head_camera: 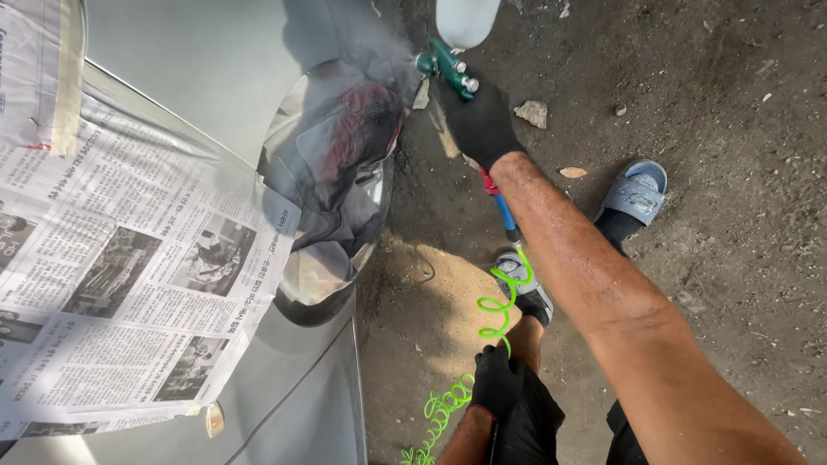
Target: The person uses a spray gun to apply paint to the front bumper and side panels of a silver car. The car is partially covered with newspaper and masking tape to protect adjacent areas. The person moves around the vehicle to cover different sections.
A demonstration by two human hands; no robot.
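Note:
My right hand [478, 120], in a black glove, grips a green spray gun [444, 65] with a white cup [465, 19] on top. The nozzle points left at a silver car panel [189, 60], and grey mist hangs over a glossy curved patch [336, 164] there. My left hand [498, 383], also black-gloved, is low in the view and closed around a bright green coiled air hose [487, 331]. The hose runs up to a red and blue fitting [500, 202] below the gun.
Newspaper sheets [121, 275] held by masking tape [67, 77] cover the car's left part. Dirt ground [732, 103] with small stones [532, 112] lies to the right. My feet in grey-blue sandals [637, 189] stand beside the car.

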